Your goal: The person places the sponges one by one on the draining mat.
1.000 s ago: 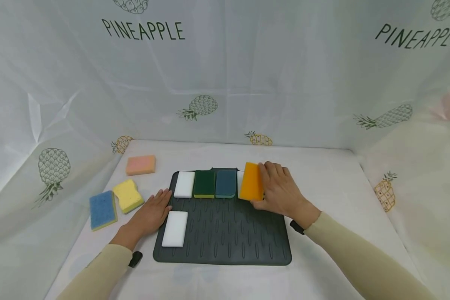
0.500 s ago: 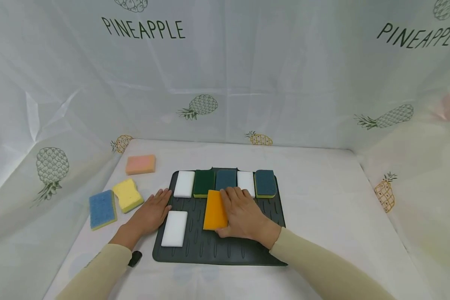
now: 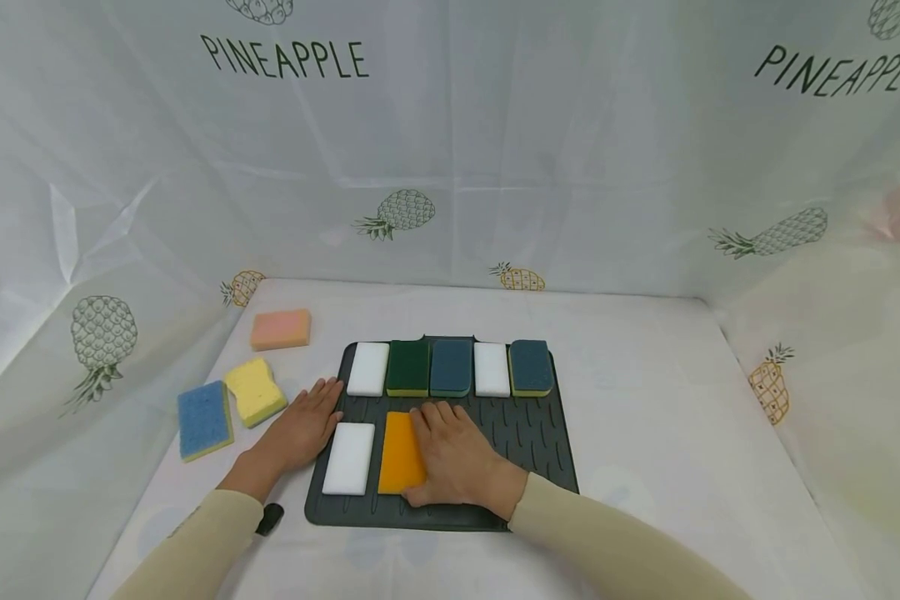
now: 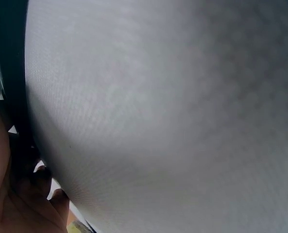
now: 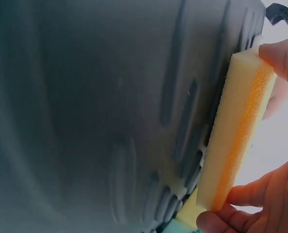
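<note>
My right hand [image 3: 457, 458] grips an orange sponge [image 3: 400, 454] by its two short ends, thumb at the near end and fingers at the far end. The sponge lies low over the dark grey ridged mat [image 3: 525, 433], just right of a white sponge [image 3: 348, 458]. In the right wrist view the orange sponge [image 5: 238, 131] shows a pale layer against the mat and an orange layer above. My left hand [image 3: 303, 429] rests with straight fingers on the mat's left edge. The left wrist view shows only part of that hand [image 4: 27, 204] beside the white cloth.
Along the mat's far edge stand a white sponge [image 3: 367, 369], a dark green one [image 3: 408, 367], a teal one [image 3: 451, 367], another white one [image 3: 492, 369] and another teal one [image 3: 531, 367]. Left of the mat lie pink [image 3: 281, 329], yellow [image 3: 256, 392] and blue [image 3: 206, 421] sponges.
My right hand has carried the orange sponge from the far right of the mat, leftward and nearer, to beside the front white sponge. The left hand has stayed put.
</note>
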Available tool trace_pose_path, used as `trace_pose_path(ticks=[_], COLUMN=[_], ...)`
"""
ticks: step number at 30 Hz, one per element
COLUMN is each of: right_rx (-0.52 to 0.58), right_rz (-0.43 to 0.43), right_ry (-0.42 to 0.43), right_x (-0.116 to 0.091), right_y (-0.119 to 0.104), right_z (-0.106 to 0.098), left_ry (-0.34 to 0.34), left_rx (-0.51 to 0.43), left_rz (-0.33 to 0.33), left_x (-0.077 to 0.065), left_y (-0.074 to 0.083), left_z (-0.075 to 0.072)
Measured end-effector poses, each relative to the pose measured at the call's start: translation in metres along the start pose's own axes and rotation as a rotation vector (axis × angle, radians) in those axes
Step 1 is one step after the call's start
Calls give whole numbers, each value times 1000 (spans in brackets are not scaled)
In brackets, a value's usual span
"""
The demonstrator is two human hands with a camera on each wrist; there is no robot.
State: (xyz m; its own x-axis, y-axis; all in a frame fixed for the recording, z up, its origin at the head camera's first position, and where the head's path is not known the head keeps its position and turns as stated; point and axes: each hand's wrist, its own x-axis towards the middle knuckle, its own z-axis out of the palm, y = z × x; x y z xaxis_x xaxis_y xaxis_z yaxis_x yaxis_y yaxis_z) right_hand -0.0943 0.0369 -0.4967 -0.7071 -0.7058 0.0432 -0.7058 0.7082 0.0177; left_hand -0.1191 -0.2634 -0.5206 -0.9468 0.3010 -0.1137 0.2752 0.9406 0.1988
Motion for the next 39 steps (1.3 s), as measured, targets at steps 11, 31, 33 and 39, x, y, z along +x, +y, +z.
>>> trace_pose_path(ticks=[11, 31, 33, 39], right_rx=[-33, -17, -19, -21], right_rz=[4, -12, -10, -1], right_ry=[-3, 1, -5, -27], right_x=[1, 7, 8, 7], right_y=[-5, -8, -8, -9], right_z=[5, 7, 8, 7], left_ry=[7, 18, 17, 17], left_rx=[-1, 5, 6, -6], left_rz=[5, 21, 20, 15], left_x=[-1, -2, -2, -3], left_y=[1, 0, 0, 2], left_z=[0, 0, -1, -2])
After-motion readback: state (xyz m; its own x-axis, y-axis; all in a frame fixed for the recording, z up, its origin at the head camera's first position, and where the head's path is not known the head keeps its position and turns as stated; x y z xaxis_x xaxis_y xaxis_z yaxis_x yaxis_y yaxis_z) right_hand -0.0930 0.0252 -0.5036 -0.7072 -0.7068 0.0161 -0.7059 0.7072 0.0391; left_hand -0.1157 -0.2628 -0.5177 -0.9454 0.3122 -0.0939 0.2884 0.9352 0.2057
